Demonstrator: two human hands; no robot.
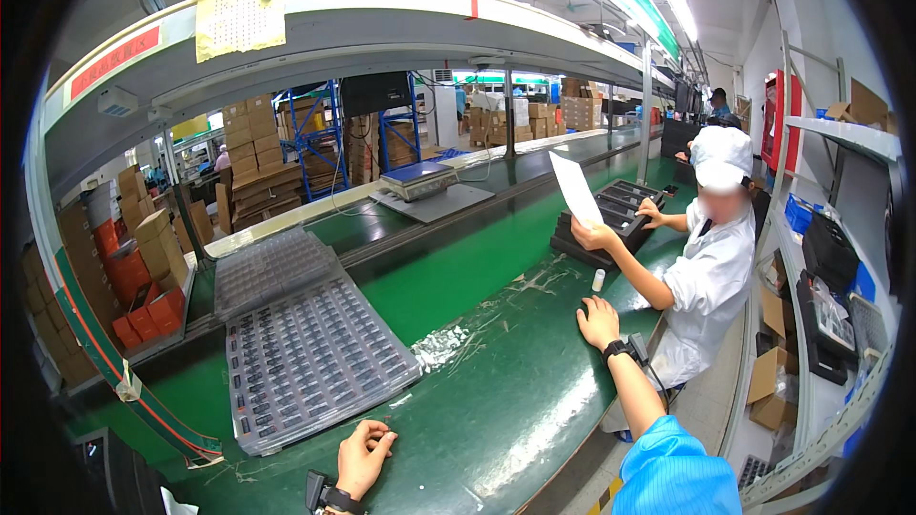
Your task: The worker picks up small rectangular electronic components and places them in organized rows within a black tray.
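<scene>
My left hand (364, 458) rests on the green bench (477, 410) with its fingers curled and thumb against them. A tiny dark and reddish bit shows at the fingertips, too small to name. Just beyond it lies a clear plastic tray (405, 367) with rows of small dark parts in its pockets. My right hand (598, 322) lies palm down on the bench edge, fingers stretched, holding nothing. Close past its fingertips stands a small white bottle (598, 279). Both wrists wear black bands.
At right, a co-worker in white (711, 277) holds a paper sheet (575, 189) beside black trays (625, 210). A second clear tray (267, 272) lies behind the first. A scale (420, 183) stands beyond the belt. An overhead shelf (382, 0) spans the bench; storage shelves (849, 138) stand right.
</scene>
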